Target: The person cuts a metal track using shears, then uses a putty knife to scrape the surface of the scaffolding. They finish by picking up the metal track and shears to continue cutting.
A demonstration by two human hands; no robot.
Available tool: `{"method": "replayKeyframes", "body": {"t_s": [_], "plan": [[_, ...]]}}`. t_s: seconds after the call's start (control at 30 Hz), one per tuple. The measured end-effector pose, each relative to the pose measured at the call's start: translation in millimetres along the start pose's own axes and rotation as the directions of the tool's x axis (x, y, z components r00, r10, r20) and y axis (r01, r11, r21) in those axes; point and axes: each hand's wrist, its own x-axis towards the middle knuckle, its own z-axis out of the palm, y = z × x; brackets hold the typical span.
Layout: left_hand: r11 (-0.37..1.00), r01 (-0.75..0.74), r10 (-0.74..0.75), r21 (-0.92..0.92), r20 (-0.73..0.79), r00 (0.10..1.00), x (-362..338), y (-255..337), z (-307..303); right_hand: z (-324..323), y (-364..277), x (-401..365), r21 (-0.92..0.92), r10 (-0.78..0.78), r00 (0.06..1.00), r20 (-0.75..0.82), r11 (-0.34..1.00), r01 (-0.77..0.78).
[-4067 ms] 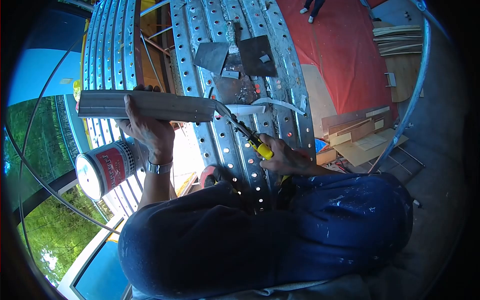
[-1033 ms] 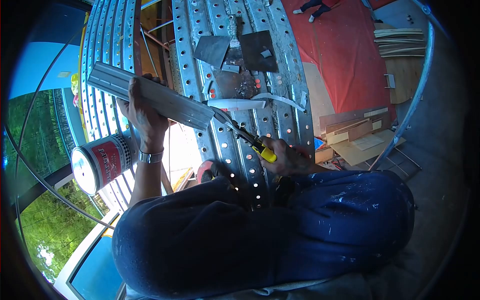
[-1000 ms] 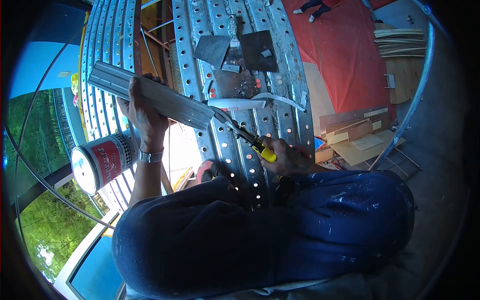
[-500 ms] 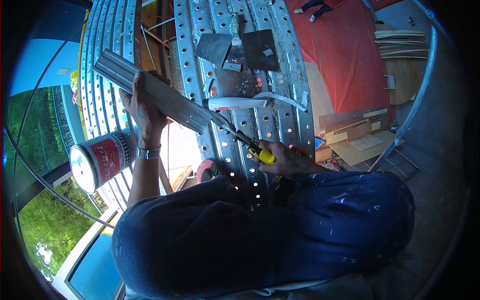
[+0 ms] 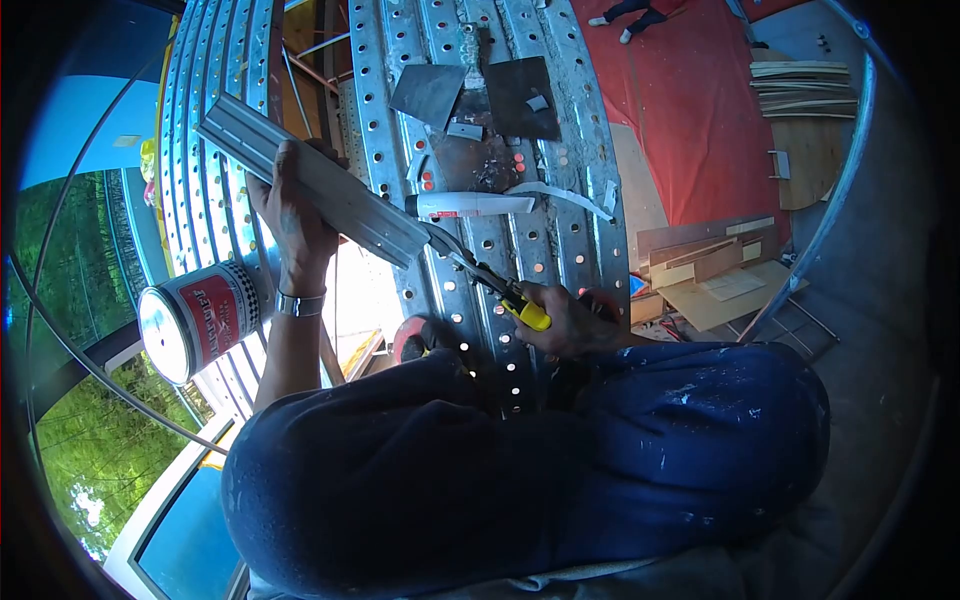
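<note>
My left hand [image 5: 298, 225] grips a long grey metal profile [image 5: 335, 195] with lengthwise grooves, held slanting down to the right. Closed around the yellow-and-black handles of a pair of tin snips [image 5: 490, 280] is my right hand [image 5: 570, 320]. The jaws of the snips are right at the lower right end of the profile. Just beyond that end, a white tube [image 5: 475, 205] lies on the perforated metal planks [image 5: 490, 240]. A large can with a red label [image 5: 215, 315] stands left of my left wrist.
Two dark flat plates [image 5: 520, 100], a brush [image 5: 470, 50] and a curled white strip [image 5: 565, 197] lie on the planks. Below right are boards [image 5: 725, 270], a red sheet [image 5: 665, 120] and a person's legs [image 5: 635, 15]. A metal pole [image 5: 850, 180] curves along the right.
The profile and my left hand have shifted slightly to the right. The snips stay at the profile's end, with my right hand nearly still.
</note>
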Motion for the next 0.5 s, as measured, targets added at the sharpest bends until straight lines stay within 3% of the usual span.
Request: {"method": "replayKeyframes", "body": {"t_s": [0.13,0.23,0.33,0.5], "plan": [[0.997,0.012,-0.012,-0.076,0.006,1.0,2.0,-1.5,0.2,4.7,11.7,2.5,-0.046,-0.104,0.992,-0.072,0.994,0.101],[0.991,0.035,-0.041,-0.133,-0.036,0.999,4.2,-1.6,1.3,-1.0,12.6,5.7,-0.057,0.004,0.999,0.042,0.998,-0.001],[0.988,0.05,-0.054,-0.146,-0.021,0.998,5.3,-1.4,-1.7,-6.4,2.0,3.5,0.121,0.051,0.983,0.178,0.99,-0.073],[0.996,0.033,-0.034,-0.088,-0.012,0.999,2.3,-1.3,2.2,-7.7,6.5,4.3,0.125,0.044,0.981,0.188,0.99,-0.069]]}}
